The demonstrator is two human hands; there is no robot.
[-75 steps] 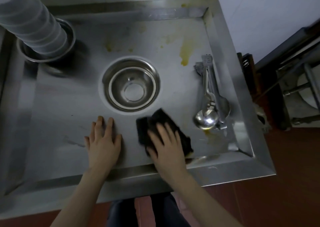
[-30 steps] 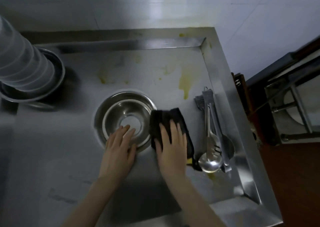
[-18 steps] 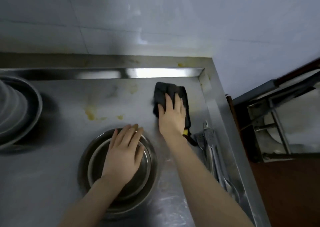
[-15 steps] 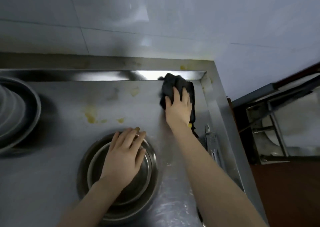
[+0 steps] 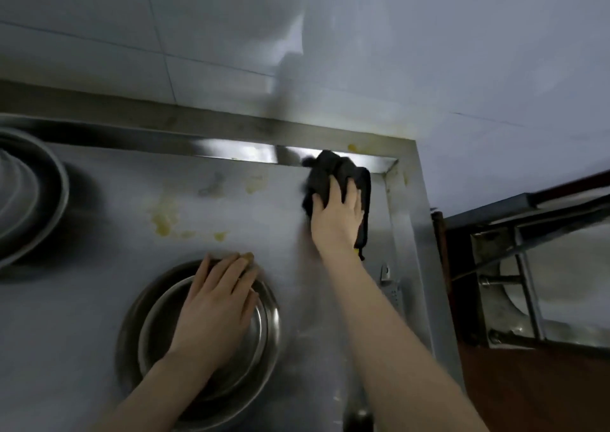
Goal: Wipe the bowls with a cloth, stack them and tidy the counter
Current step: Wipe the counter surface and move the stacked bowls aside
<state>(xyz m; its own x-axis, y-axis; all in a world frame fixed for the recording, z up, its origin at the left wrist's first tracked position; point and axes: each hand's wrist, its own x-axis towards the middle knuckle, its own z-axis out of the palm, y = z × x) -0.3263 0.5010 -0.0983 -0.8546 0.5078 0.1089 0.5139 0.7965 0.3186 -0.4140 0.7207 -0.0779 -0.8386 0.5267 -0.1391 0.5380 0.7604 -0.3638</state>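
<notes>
A dark cloth lies in the far right corner of the steel counter, against its raised back rim. My right hand presses flat on the cloth with straight fingers. Nested steel bowls sit at the near middle. My left hand rests flat across their rim, fingers straight and reaching onto the counter. A stack of bowls stands at the far left, cut by the frame edge.
Yellow stains mark the counter behind the nested bowls. Metal utensils show partly beside my right forearm near the right rim. A white tiled wall stands behind. A metal frame stands to the right of the counter.
My right hand has pushed the cloth from the near front of the counter to the far right corner. My left hand moved from the bare counter onto the nested bowls.
</notes>
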